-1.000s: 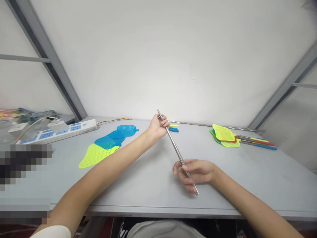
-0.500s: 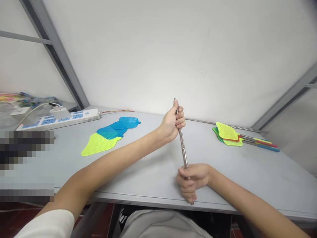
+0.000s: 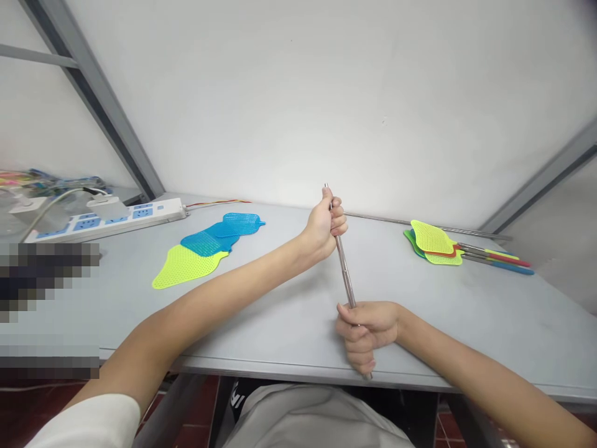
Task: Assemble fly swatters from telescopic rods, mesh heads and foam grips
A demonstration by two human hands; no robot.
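A shiny telescopic metal rod (image 3: 346,274) slants over the table between my two hands. My left hand (image 3: 325,225) is wrapped round its upper part, with the tip poking out above the thumb. Lower down, near the table's front edge, my right hand (image 3: 364,333) grips the other end, and a short bit of rod shows below the fingers. Left of my hands lie flat fly swatter heads, blue (image 3: 209,239) and yellow-green (image 3: 189,267), without handles. At the right is a pile of fly swatters (image 3: 433,239) with metal shafts and coloured grips.
A white power strip (image 3: 112,221) with plugs and cables lies at the back left. Thin metal rods (image 3: 396,220) rest along the wall at the back right. Grey frame posts (image 3: 107,106) stand at both sides. A blurred-out patch covers the left edge.
Both hands keep their hold on the metal rod and have barely moved; the right hand sits slightly further right. The whole view has shifted a little.
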